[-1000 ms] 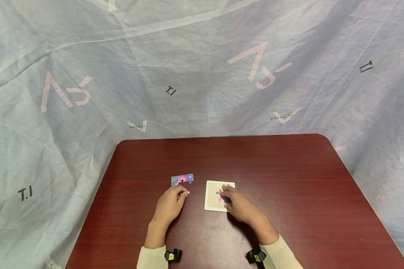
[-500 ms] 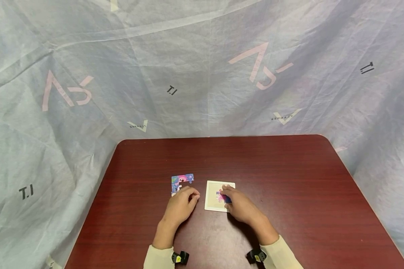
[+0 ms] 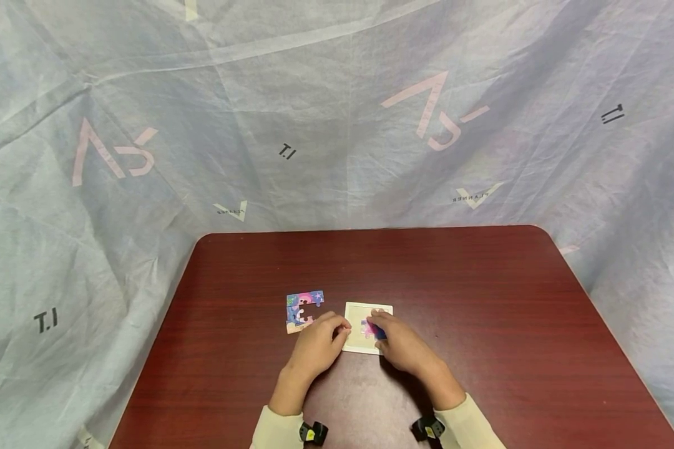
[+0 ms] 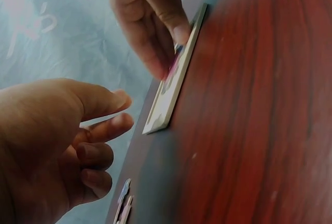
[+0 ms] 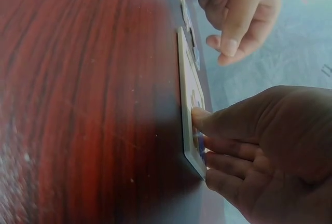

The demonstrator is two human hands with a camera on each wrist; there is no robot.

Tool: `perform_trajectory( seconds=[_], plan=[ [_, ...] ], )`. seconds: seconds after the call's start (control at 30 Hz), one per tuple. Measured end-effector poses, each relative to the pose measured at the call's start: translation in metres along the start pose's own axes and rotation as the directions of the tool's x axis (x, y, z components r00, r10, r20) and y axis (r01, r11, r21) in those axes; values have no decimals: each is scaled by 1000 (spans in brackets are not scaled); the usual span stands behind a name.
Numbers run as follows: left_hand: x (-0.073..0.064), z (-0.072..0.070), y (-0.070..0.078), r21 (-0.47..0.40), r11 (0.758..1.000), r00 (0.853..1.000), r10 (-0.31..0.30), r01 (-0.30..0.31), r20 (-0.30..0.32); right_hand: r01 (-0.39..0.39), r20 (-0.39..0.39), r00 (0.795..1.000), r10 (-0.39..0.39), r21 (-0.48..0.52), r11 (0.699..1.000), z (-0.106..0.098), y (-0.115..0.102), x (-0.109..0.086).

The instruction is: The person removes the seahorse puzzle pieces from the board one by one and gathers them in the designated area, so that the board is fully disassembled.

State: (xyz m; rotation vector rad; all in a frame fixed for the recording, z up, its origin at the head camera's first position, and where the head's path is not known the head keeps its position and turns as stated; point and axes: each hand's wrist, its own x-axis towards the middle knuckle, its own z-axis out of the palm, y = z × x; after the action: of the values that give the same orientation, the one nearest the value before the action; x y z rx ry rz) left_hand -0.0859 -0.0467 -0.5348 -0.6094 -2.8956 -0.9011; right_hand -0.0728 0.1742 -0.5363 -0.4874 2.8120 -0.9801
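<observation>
At lower centre, the puzzle (image 3: 293, 312) looks part-built, with pieces (image 3: 367, 328) left in the tray (image 3: 362, 351); left hand's (image 3: 317, 342) grip slightly spread, right hand's (image 3: 405, 345), over the pieces, unclear.

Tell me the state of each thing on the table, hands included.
Tray: flat, face up
Pieces in tray: partly hidden
Pieces beside tray: flat, arranged around a gap
Left hand: holding nothing, fingers loosely curled
Right hand: touching pieces in tray; grip unclear
</observation>
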Motion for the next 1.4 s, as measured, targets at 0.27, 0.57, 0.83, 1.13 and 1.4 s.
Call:
perform_trajectory(
  seconds=[0.27,0.57,0.83,1.13,1.4],
  plan=[
    [2,6,9,35,999,1000,17,-17,-4,-10,-3,1000,10,12,1000,-1,1,0],
    [4,10,12,39,998,999,45,-45,0,-15,2,1000,15,28,1000,-4,1,1],
    [7,18,14,76,996,998,45,-48,39,25,-23,999,-25,12,1000,-4,6,2],
    [11,24,21,117,992,998,50,-55,44,49,-44,998,-48,19,999,-3,9,2],
    [15,27,25,133,991,997,24,-34,74,42,-38,998,-41,26,999,-3,9,3]
  ],
)
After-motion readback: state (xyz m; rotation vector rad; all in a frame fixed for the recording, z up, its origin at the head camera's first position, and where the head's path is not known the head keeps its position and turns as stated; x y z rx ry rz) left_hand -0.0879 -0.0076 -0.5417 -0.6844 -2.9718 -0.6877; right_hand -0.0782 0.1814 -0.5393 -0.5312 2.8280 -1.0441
